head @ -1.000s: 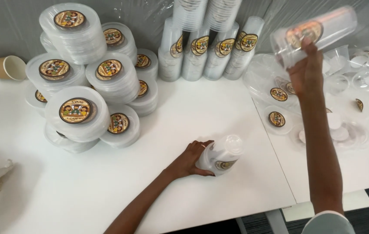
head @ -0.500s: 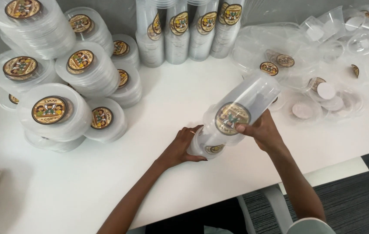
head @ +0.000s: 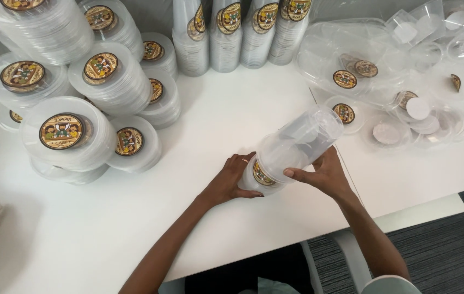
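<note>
Holding a stack of clear plastic cups point(head: 292, 149) on its side over the white table point(head: 232, 114), both hands curl around it. The left hand point(head: 231, 179) cups the bottom end, where a round sticker shows. The right hand point(head: 323, 175) grips the middle, thumb on top. It looks like cups are being pushed together into one stack. Next, they likely need a straight, gentle push. Piles of stickered lids point(head: 68, 136) sit well apart.
</note>
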